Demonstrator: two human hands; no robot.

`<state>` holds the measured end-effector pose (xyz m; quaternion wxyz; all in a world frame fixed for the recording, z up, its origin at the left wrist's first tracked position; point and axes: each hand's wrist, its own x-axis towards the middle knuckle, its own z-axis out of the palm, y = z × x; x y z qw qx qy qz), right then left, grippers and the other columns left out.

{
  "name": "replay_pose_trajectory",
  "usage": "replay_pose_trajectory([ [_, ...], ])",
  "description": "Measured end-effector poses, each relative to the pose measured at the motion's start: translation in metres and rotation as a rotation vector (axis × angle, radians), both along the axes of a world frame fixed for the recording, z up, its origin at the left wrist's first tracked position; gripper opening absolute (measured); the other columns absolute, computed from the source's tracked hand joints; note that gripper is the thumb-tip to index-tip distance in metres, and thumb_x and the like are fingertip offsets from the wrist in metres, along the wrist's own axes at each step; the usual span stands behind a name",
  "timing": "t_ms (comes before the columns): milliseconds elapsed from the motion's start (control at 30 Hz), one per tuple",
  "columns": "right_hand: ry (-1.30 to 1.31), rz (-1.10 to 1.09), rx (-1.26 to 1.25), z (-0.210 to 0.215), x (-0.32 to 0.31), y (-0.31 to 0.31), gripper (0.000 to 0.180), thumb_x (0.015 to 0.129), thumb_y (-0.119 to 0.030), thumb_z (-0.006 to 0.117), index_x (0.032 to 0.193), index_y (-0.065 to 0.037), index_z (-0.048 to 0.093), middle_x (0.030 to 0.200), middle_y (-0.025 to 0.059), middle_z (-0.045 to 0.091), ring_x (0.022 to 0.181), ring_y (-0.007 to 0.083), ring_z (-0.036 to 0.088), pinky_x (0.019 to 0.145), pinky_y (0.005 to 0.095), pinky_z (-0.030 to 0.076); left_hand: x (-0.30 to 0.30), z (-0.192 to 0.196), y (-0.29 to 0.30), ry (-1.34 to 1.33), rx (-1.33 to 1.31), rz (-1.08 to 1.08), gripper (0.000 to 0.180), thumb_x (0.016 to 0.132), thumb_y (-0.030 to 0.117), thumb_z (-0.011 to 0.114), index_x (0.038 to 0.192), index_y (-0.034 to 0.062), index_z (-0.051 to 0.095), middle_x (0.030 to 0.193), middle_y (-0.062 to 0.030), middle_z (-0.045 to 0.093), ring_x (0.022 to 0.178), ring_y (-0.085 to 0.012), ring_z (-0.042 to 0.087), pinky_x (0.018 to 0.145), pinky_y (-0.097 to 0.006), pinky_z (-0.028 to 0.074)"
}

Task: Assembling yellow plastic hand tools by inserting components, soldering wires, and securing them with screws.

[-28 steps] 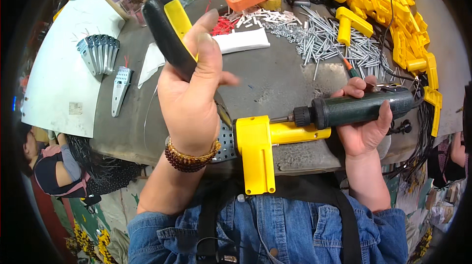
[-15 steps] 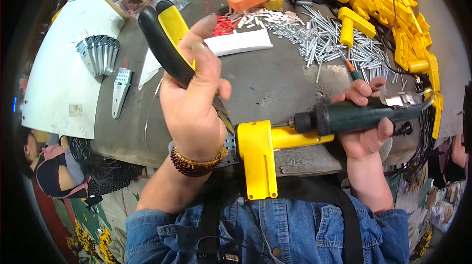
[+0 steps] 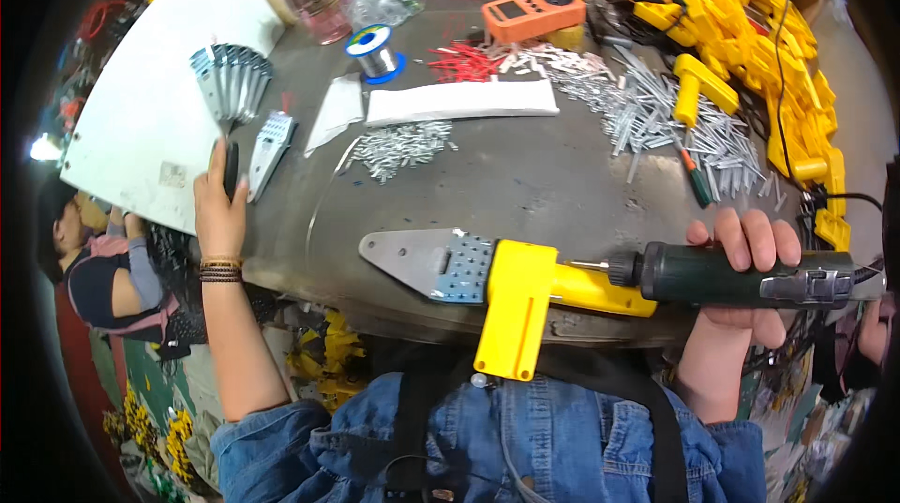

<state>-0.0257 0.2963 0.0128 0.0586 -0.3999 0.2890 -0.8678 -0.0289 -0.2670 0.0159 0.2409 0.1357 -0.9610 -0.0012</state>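
My right hand [image 3: 750,245] is wrapped round a dark green electric screwdriver [image 3: 694,273], held level with its bit pointing left. The bit's tip lies beside a yellow plastic tool housing [image 3: 516,306], by the corner where its two arms meet; whether it touches a screw, I cannot tell. A grey tapered metal plate [image 3: 412,257], perforated at one end, projects left from the housing. The housing rests at the table's near edge. At the far left, my left hand [image 3: 220,208] has the black handle of the pliers [image 3: 232,165] between thumb and fingers; the jaws are hidden.
Several metal plates [image 3: 234,81] lie fanned on a white board [image 3: 141,119]. Behind the housing are small metal sleeves [image 3: 398,149], a white strip [image 3: 459,102] and a solder spool [image 3: 375,55]. Long screws [image 3: 647,109], an orange meter [image 3: 534,15] and piled yellow housings [image 3: 750,53] lie farther right.
My left hand has gone from above the housing to the far left with the pliers, uncovering the metal plate, sleeves and spool. My right hand still grips the electric screwdriver.
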Motion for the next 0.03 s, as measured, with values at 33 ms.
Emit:
replay_pose_trajectory([
  [33,0.099,0.029,0.029,0.0012,-0.0068,0.0060,0.069,0.060,-0.021,0.095,0.116,-0.026,0.056,0.108,-0.0100,0.052,0.103,0.0115,0.049,0.113,0.0468,0.029,-0.0015,-0.0122,-0.0027,-0.075,-0.068,0.008,0.077,0.086,0.017,0.072,0.152,0.0212,0.034,0.128,-0.0188,0.054,0.121,-0.0395,0.052,0.107,-0.042,0.039],
])
